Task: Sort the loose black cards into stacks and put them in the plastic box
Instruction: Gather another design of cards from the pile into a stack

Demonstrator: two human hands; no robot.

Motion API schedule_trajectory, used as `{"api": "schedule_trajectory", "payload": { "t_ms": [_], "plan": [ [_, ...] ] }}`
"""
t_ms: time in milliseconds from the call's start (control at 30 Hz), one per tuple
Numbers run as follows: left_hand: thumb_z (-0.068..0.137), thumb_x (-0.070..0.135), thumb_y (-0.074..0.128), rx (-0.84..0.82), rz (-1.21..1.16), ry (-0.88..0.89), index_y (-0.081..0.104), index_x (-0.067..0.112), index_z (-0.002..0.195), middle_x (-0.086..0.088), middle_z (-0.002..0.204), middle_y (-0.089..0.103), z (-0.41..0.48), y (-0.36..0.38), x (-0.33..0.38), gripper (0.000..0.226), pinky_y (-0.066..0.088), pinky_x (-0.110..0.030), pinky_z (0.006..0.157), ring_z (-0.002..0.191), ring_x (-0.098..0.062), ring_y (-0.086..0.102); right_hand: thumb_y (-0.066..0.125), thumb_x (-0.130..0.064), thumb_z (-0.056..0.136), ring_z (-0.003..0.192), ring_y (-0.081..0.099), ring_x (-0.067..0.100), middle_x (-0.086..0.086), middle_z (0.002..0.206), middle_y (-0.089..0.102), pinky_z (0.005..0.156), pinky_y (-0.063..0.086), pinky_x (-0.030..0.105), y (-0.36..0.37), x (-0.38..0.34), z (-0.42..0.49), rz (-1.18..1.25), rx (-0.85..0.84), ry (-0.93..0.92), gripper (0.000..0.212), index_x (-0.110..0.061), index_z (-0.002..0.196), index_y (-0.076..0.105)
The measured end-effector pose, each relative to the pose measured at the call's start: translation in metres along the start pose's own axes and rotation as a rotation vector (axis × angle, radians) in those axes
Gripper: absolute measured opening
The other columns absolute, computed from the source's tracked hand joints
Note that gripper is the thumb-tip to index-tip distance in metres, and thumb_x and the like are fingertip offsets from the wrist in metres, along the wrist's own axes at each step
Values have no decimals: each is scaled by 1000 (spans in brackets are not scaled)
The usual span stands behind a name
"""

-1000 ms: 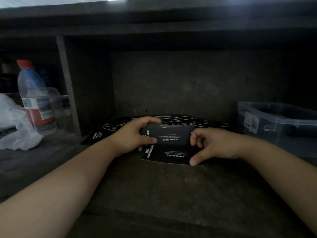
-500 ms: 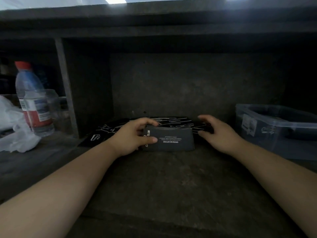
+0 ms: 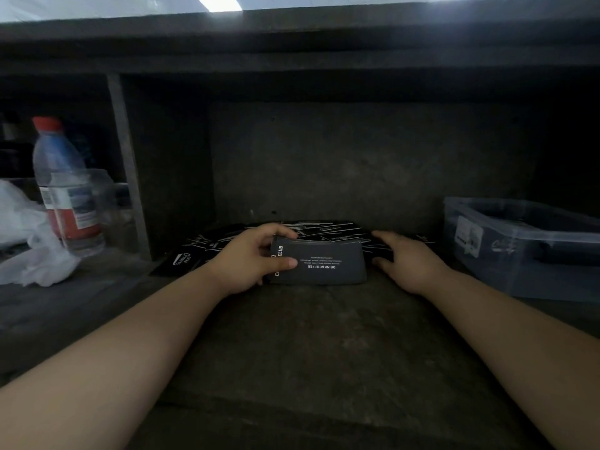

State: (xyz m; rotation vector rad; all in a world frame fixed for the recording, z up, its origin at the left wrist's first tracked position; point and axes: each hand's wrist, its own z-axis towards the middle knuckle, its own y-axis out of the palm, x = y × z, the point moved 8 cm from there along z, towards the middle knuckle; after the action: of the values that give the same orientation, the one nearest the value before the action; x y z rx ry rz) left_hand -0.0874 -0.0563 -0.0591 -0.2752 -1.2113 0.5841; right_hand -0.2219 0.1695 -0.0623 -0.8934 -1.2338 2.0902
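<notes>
My left hand (image 3: 251, 259) grips a stack of black cards (image 3: 324, 263) at its left end, thumb on the printed face and fingers over the top edge. Behind it, loose black cards (image 3: 328, 229) lie scattered at the back of the dark shelf. My right hand (image 3: 407, 259) reaches over the right side of that pile with fingers spread and relaxed, touching the cards and holding nothing I can see. The clear plastic box (image 3: 519, 251) stands to the right, apart from both hands.
A water bottle with a red cap (image 3: 63, 186) and a crumpled white plastic bag (image 3: 31, 241) sit at the left, past a vertical shelf divider (image 3: 128, 170). The shelf's back wall stands close behind the cards. A low shelf top hangs overhead.
A second card that lay under my right hand's pinch is gone from the front. My right hand let go of the stack and moved back and right onto the loose pile.
</notes>
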Motion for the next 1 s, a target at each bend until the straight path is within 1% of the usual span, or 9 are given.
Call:
{"api": "schedule_trajectory", "payload": {
  "t_ms": [100,167,267,367,500,567,633,767,1000],
  "plan": [
    [85,17,75,13,9,-1,61,31,116,6,108,71,-1,1,0,37,44,-23,46,68,0,63,66,-27,94,122,54,22,6,138,56,105,41,32,-3,4,-1,25,2,37,59,-23,148,41],
    [85,18,75,18,15,-1,61,32,115,7,107,71,-1,1,0,36,44,-24,48,67,1,63,69,-26,91,115,56,20,6,131,58,102,44,32,-7,7,-2,37,27,44,59,-23,145,45],
    [85,20,76,17,12,-9,61,34,113,8,107,71,-2,1,-2,35,45,-26,50,71,0,64,68,-25,92,125,50,22,8,141,49,107,37,29,-7,6,-2,28,46,14,59,-20,146,44],
    [85,21,76,14,1,-14,61,35,112,7,107,71,-2,1,-2,34,45,-25,50,73,-2,65,62,-26,96,136,43,23,5,153,41,111,31,26,1,9,-1,52,-34,42,60,-21,150,37],
    [85,20,76,11,-5,-11,61,33,113,4,107,71,-2,1,-2,34,44,-22,48,67,1,63,73,-26,87,114,57,19,3,129,59,103,44,34,-7,14,-2,138,1,86,66,-24,146,44],
    [85,20,76,7,-6,-11,61,33,113,4,108,71,-1,1,-3,35,44,-22,49,68,2,63,75,-24,86,108,58,18,2,123,61,99,46,33,-11,11,-4,111,27,65,62,-24,142,50],
    [85,20,76,6,-9,-11,61,32,114,3,108,71,-1,0,-4,35,44,-20,49,68,3,63,73,-22,87,109,57,18,3,127,60,98,46,31,-15,6,-7,66,42,46,53,-24,138,55],
    [85,20,76,2,-12,-3,61,33,114,6,108,71,-2,0,-3,35,44,-22,48,68,2,64,71,-29,88,100,60,15,1,119,66,91,49,31,-24,3,-8,-28,54,73,34,-25,121,68],
    [85,18,76,9,-29,10,61,33,115,8,111,70,-4,0,0,37,46,-25,45,68,-1,65,77,-35,81,86,62,8,-5,99,70,82,54,31,-37,6,-11,10,87,114,27,-25,105,73]
  ]
}}
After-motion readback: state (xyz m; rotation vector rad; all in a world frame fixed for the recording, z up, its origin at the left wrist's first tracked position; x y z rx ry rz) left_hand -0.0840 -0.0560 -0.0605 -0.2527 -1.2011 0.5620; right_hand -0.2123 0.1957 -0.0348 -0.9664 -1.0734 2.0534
